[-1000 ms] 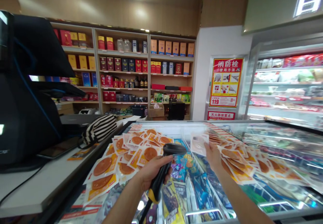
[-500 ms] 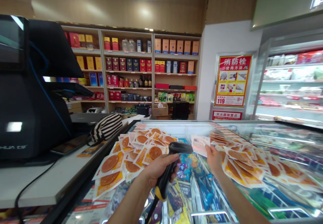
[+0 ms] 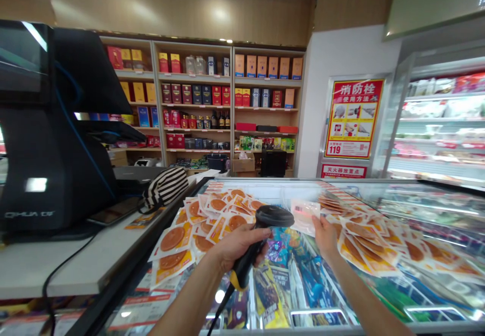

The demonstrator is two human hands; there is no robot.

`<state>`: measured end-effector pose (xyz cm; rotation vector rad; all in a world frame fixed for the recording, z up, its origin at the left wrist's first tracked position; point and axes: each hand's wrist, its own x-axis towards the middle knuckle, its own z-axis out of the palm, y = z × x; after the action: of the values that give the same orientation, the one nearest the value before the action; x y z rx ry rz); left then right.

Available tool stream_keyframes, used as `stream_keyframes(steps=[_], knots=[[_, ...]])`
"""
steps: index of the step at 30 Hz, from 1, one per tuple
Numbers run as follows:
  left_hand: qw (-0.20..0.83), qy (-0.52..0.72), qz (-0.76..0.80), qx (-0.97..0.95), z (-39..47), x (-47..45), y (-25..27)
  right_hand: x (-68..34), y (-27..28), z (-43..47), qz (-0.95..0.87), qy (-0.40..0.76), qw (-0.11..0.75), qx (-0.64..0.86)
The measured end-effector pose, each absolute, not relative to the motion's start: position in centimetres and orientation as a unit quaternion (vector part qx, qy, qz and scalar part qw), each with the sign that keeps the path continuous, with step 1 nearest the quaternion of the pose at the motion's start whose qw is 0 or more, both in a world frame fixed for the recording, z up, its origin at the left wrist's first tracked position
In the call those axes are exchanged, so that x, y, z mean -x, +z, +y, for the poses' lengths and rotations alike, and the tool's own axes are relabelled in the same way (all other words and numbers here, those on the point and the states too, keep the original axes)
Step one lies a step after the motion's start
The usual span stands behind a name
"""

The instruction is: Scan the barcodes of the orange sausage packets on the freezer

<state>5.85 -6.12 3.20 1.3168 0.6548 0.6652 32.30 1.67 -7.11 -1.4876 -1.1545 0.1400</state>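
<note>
My left hand (image 3: 242,247) is wrapped round the handle of a black and yellow barcode scanner (image 3: 273,216), its head tilted to the right. Between the fingers of my right hand (image 3: 325,232) is the edge of a flat packet (image 3: 303,216), its pale side with a barcode facing me. The scanner head is close to the packet's left edge, with a small gap. To the left lies a spread of packets (image 3: 204,220) with round brown discs inside. More packets of this kind (image 3: 364,240) lie to the right, on the glass freezer top (image 3: 261,187).
Colourful bagged goods (image 3: 280,280) show through the glass below my hands. At the left, a black checkout terminal (image 3: 49,174) stands on a white counter (image 3: 56,270) beside a striped pouch (image 3: 166,187). Shelves of boxes (image 3: 197,93) line the back wall.
The view has shifted slightly left. The scanner head has tipped a little and looks broader. Both hands keep their holds, and the packet remains beside the scanner head.
</note>
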Motion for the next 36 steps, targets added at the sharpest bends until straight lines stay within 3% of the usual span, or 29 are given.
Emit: stream_keyframes(steps=[6,15,27,31,36], knots=[[0.669,0.29,0.325,-0.602,-5.9,-6.0,2.6,-32.8,-7.4,1.9,-0.484,0.053,0.595,0.64],[0.616,0.408,0.426,-0.522,-4.5,-1.4,1.4,-29.5,-6.7,2.4,-0.532,-0.018,0.56,0.634],[0.546,0.517,0.516,-0.411,-6.4,5.7,1.1,-17.7,-7.8,4.6,-0.776,0.045,0.461,0.429],[0.54,0.514,0.524,-0.412,-6.9,6.0,0.5,-16.5,-7.9,4.7,-0.793,0.043,0.419,0.44],[0.544,0.48,0.532,-0.436,-6.8,4.9,0.1,-19.5,-7.5,4.0,-0.768,0.018,0.431,0.473]])
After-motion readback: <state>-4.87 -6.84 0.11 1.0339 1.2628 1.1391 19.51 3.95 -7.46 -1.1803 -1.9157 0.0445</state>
